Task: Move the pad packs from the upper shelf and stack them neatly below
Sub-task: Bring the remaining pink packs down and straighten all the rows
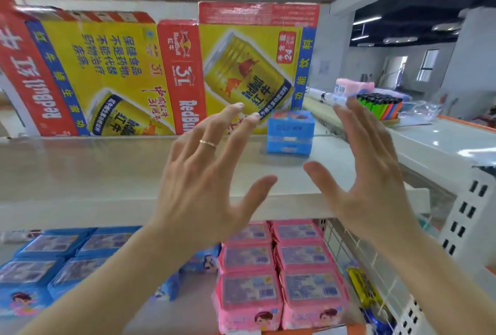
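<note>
A small stack of blue pad packs (290,132) stands on the upper shelf (94,173), near its right end. My left hand (206,184) and my right hand (373,173) are raised in front of the stack with fingers spread, one on each side, both empty and apart from it. On the lower shelf lie blue pad packs (51,262) at the left and pink pad packs (279,273) in rows at the right. My forearms cover part of the lower shelf's middle.
Large yellow and red drink cartons (139,74) stand along the back of the upper shelf. A perforated white upright (467,216) frames the shelf's right side. Beyond it, a counter holds coloured lighters (381,105) and a pink pack (354,86).
</note>
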